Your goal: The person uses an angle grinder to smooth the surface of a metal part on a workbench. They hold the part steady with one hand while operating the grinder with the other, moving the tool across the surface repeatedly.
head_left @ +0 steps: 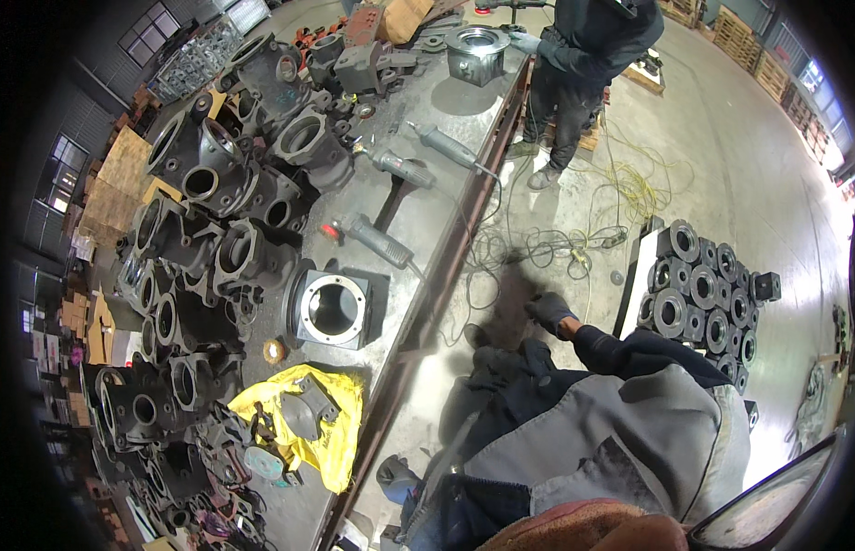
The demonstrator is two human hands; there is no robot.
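My right hand, in a dark glove, hangs over the floor well away from the bench, its fingers curled in; no object shows in it. Low by the bench's front edge is my left hand, gloved and partly hidden by my clothing; its fingers cannot be made out. On the bench in front of me stands a square metal housing with a round flanged bore. Nearer lies a yellow sack with a grey metal bracket on it. A red-tipped hand grinder lies beyond the housing.
Dark castings crowd the left of the bench. Two more power tools lie farther up. A co-worker stands at the far end beside another housing. Cables tangle on the floor; round parts are stacked at right.
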